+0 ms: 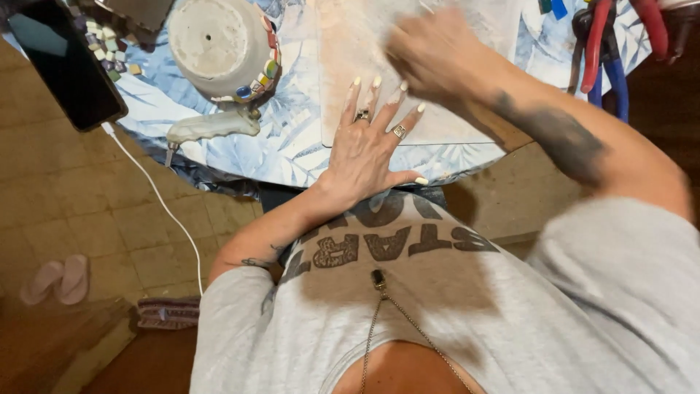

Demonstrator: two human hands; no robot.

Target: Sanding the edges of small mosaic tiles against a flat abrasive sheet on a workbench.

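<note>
Left hand (pixel 364 149) flat with fingers spread on the pale board (pixel 408 87), right hand (pixel 430 55) blurred above it so grip hard to tell, upturned pot (pixel 219 44) on the surface (pixel 292 138) with only few coloured tiles (pixel 259 80) stuck on, many more loose.

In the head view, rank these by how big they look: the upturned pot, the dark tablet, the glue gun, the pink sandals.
1. upturned pot
2. dark tablet, cut off by the frame
3. glue gun
4. pink sandals, farther away, so unsure against the gun
</note>
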